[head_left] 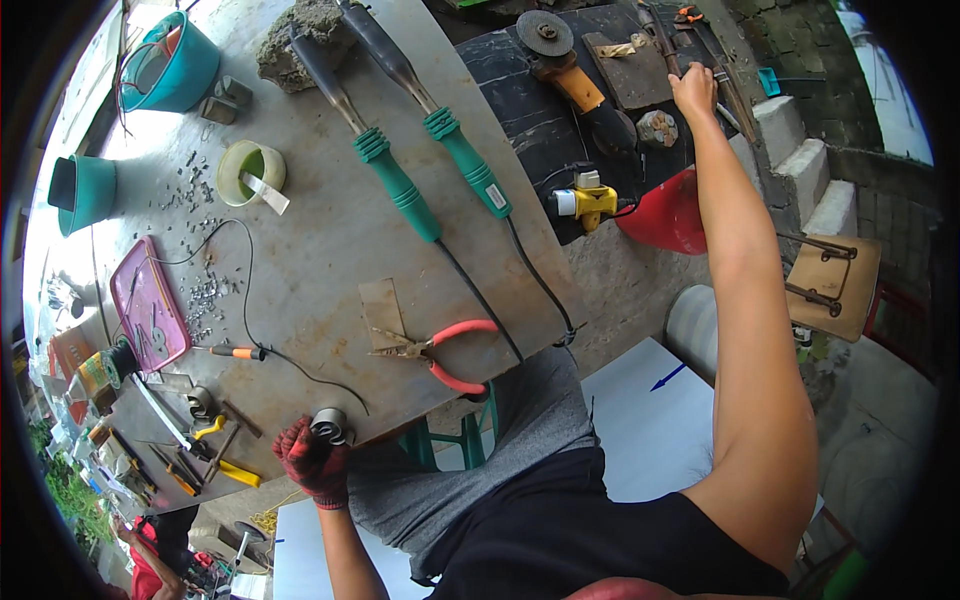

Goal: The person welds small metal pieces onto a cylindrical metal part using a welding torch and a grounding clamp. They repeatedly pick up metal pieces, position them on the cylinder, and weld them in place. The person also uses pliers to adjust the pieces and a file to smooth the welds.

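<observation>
Metal cylinder [328,422] in clenched left fingers [293,446], tool [657,38] in right fingers [693,73], white label [497,196] illegible

a short grey metal cylinder [328,423] is seen at the tabletop's [320,240] near edge, its round end turned upward. a long, brown, rusty-looking tool [657,34] is gripped at its near end, slanted over the black surface [497,82].

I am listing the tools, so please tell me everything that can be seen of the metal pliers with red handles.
The metal pliers with curved red handles lie on the grey, metal-looking table, near its edge. The handles, seemingly rubber- or plastic-coated, are spread wide and point right; the dull, brownish jaws point left and stand slightly apart, overlapping the lower end of a thin tan rectangular plate. Nobody holds them.
</observation>
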Available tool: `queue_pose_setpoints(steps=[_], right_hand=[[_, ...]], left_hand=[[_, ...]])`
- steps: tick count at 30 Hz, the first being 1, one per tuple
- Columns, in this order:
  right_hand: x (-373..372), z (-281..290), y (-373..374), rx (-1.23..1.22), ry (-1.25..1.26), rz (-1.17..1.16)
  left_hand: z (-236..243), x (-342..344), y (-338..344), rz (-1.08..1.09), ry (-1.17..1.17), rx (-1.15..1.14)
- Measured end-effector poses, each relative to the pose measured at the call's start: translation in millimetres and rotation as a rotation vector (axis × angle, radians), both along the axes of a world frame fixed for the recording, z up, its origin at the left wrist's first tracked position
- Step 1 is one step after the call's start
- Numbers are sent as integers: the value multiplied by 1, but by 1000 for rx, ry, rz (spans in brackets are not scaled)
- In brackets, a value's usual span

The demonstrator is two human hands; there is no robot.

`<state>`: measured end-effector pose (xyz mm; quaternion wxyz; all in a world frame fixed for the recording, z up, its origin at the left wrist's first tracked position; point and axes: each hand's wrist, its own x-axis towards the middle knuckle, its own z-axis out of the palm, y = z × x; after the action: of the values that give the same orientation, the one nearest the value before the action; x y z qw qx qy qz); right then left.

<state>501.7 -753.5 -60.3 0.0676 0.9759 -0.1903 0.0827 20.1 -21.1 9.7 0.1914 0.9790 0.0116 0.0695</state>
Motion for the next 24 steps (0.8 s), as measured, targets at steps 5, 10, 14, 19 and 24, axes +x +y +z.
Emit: queue_pose_setpoints(steps=[5,10,14,19,24], right_hand=[[8,-5,0,33,109,-22],[5,-11,-5,59,67,-39],[4,-8,-2,35,36,-29],[16,12,-8,-11,-128,167],[-21,74,45,110,-328,407]], left_hand=[[5,6,-6,-20,-54,-5],[2,8,-4,-41,-117,-71],[3,5,-3,-45,-72,-22],[-9,-10,3,-45,-131,-52],[3,-3,0,-34,-80,-132]])
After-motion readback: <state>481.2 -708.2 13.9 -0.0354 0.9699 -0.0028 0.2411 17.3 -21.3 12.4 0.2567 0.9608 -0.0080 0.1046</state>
